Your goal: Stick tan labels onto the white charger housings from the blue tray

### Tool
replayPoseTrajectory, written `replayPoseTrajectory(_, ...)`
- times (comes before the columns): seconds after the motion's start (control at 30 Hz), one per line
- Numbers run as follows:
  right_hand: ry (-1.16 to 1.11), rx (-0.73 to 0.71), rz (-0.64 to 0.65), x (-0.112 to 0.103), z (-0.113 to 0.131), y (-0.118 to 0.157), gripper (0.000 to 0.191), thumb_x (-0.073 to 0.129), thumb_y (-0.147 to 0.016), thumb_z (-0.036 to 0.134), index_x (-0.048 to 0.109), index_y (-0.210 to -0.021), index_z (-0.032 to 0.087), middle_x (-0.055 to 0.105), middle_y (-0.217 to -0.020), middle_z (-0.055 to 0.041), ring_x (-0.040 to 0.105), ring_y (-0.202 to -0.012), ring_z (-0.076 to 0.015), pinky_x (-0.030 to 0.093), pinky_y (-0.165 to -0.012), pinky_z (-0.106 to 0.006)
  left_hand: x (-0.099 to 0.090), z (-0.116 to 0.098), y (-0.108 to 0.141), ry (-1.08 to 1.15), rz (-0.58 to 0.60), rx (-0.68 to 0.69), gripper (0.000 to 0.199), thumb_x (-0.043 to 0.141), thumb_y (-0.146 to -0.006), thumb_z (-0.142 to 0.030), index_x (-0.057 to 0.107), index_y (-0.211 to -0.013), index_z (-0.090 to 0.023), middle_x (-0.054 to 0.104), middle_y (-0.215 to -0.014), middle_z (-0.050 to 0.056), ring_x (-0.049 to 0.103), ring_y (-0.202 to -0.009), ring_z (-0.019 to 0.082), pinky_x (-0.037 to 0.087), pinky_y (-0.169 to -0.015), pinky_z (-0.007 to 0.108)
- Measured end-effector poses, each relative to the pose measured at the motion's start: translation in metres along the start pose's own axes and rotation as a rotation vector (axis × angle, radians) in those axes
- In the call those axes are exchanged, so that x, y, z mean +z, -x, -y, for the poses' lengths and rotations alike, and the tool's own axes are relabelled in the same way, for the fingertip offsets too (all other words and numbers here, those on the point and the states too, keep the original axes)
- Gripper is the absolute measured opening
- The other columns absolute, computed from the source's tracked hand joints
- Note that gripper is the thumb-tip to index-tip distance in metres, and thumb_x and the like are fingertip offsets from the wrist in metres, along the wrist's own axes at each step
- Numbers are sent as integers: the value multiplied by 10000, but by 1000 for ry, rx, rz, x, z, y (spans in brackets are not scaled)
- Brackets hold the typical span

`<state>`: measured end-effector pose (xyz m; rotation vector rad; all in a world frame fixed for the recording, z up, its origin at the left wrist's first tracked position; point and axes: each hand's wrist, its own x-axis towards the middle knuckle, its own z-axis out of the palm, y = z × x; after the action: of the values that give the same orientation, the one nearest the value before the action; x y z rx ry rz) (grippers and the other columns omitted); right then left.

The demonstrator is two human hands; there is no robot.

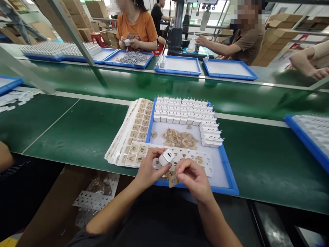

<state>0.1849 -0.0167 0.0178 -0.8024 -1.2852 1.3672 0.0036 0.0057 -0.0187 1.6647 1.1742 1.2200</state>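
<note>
A white charger plug with a dark port on its face is gripped between the thumb and fingers of my left hand. Close by on the right, my right hand pinches a small tan sticker backing. Both hands are over the near edge of a blue-rimmed tray. Beneath them lies a partly used sticker sheet. Behind it is a pile of peeled tan pieces. Rows of white charger plugs stand along the tray's far and right sides.
Left of the tray sits a stack of sticker sheets. Beyond the green belt, blue trays line the far bench, one holding metal parts. Co-workers sit there. Another blue tray is at right, and scraps fill a box below.
</note>
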Motion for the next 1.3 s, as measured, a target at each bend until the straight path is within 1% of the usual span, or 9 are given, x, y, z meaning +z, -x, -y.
replayPoseTrajectory(0.07, 72, 5, 82, 6, -1, -1, 66, 668, -900, 271, 642, -858, 228, 631, -803, -17, 592, -734, -165, 493, -672, -289, 1, -1, 0, -52, -5, 9, 373, 757, -799, -256, 527, -1091, -216, 679, -1185, 110, 688, -1045, 239, 569, -907, 402)
replayPoseTrajectory(0.2, 182, -28, 4, 10, -2, -5, 91, 638, -915, 283, 631, -846, 223, 629, -794, -23, 594, -741, -172, 492, -694, -299, -5, -3, -1, 66, 97, -38, 594, 719, -853, -306, 468, -1387, -231, 628, -1278, 136, 659, -1109, 257, 571, -940, 427)
replayPoseTrajectory(0.27, 163, -42, -26, 7, -3, -7, 105, 644, -913, 298, 625, -841, 225, 613, -787, -20, 587, -734, -170, 496, -682, -293, -9, -4, -3, 221, 180, -75, 578, 637, -926, -345, 446, -1463, -247, 591, -1338, 149, 631, -1182, 278, 570, -964, 432)
replayPoseTrajectory(0.4, 120, -60, -59, 0, -6, -8, 88, 665, -903, 288, 635, -846, 229, 600, -786, -17, 581, -738, -169, 489, -668, -283, -14, 0, -6, 383, 195, -108, 316, 610, -955, -377, 638, -1234, -231, 605, -1310, 134, 626, -1197, 280, 584, -931, 401)
replayPoseTrajectory(0.5, 89, -63, -77, -2, -7, -8, 78, 669, -905, 280, 647, -849, 230, 603, -784, -17, 577, -729, -165, 482, -652, -273, -13, 4, -7, 425, 167, -112, 313, 736, -870, -379, 627, -1112, -213, 651, -1251, 128, 653, -1160, 266, 580, -928, 397)
replayPoseTrajectory(0.63, 107, -28, -113, 0, -5, -9, 62, 678, -897, 264, 654, -849, 233, 613, -799, -18, 591, -763, -173, 491, -687, -285, -12, 4, -5, 231, 83, -27, 434, 797, -808, -375, 643, -1185, -225, 689, -1134, 111, 664, -1059, 244, 572, -903, 390)
replayPoseTrajectory(0.77, 161, -26, -206, 1, -1, -13, 34, 670, -896, 232, 661, -864, 242, 634, -858, -19, 608, -872, -186, 494, -820, -316, -14, -1, -4, 22, 66, 100, 342, 753, -840, -307, 704, -1174, -250, 683, -1133, 100, 648, -1056, 244, 571, -872, 377)
replayPoseTrajectory(0.93, 194, 36, -217, 1, 0, -18, 29, 673, -890, 252, 664, -866, 240, 647, -857, -17, 616, -845, -180, 499, -789, -306, -14, -6, -5, -26, 59, 166, 353, 756, -839, -269, 703, -1187, -251, 692, -1110, 83, 660, -1035, 230, 558, -903, 375)
replayPoseTrajectory(1.3, 218, 53, -229, 4, 3, -18, 47, 678, -878, 265, 663, -848, 233, 647, -828, -16, 621, -819, -177, 514, -767, -297, -13, -7, -5, -51, 50, 168, 335, 744, -840, -264, 709, -1172, -251, 695, -1087, 84, 666, -1019, 234, 565, -888, 379)
